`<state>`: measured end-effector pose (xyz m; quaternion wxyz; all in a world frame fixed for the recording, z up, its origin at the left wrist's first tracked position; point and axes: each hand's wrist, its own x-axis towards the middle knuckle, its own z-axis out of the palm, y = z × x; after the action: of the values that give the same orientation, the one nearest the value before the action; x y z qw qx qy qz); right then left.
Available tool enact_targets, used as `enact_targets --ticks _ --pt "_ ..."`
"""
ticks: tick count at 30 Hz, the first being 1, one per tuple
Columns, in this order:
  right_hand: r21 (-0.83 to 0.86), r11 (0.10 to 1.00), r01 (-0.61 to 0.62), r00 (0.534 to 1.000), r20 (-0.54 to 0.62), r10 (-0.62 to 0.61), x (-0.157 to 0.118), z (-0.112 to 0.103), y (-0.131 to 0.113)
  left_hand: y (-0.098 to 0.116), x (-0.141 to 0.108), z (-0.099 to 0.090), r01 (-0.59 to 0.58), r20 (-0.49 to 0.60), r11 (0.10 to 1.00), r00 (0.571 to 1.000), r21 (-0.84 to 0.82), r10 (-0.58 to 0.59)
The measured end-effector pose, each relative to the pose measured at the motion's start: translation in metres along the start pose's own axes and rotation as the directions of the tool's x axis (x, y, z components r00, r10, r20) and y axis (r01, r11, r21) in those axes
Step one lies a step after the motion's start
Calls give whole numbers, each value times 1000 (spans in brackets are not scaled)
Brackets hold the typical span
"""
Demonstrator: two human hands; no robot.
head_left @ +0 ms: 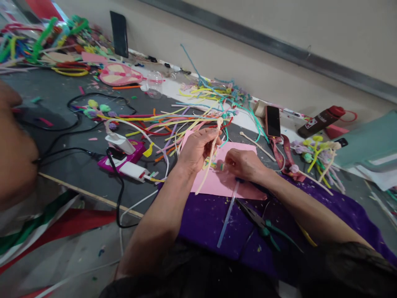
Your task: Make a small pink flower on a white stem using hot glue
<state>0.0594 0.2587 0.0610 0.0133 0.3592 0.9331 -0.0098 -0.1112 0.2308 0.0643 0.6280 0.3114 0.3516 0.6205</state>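
My left hand is closed around a cream pipe cleaner, whose thicker, coiled tip points up above the fingers while the plain end hangs down. To its right, my right hand hovers low over a pink sheet with its fingers pinched together. Whatever those fingers hold, if anything, is hidden. Small yellow and green scraps lie on the sheet between the hands. Below my right hand, a translucent glue stick rests on purple cloth. Needle-nose pliers with green handles lie beside it.
Loose colourful pipe cleaners spread behind my left hand. A magenta power strip with chargers and cables sits left. A phone, a dark bottle and pipe-cleaner flowers stand right. Another person's arm enters at left.
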Motion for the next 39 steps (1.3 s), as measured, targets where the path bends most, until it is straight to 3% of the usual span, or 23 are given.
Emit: enact_targets --ticks 7,17,24,29,31,34,39 --pt "-73 997 -26 999 44 29 25 8 9 0 1 -1 -17 -11 1000 1000 -10 17" --pt "53 985 162 974 150 -168 16 5 8 0 0 0 -16 14 1000 1000 -23 16" --pt "155 987 51 997 57 -60 15 8 14 0 0 1 -7 19 1000 1000 -16 7" --pt "318 947 49 998 19 -58 9 8 20 -1 0 2 -8 23 1000 1000 -18 9" --pt "446 894 44 999 -9 -45 6 10 21 -2 0 1 -12 35 1000 999 -24 13" --pt "699 715 -12 1000 -6 22 1 12 23 -4 1 0 -4 39 1000 999 -21 5" --pt "819 566 -94 995 57 84 -4 8 23 -6 1 1 9 45 999 999 44 -10"
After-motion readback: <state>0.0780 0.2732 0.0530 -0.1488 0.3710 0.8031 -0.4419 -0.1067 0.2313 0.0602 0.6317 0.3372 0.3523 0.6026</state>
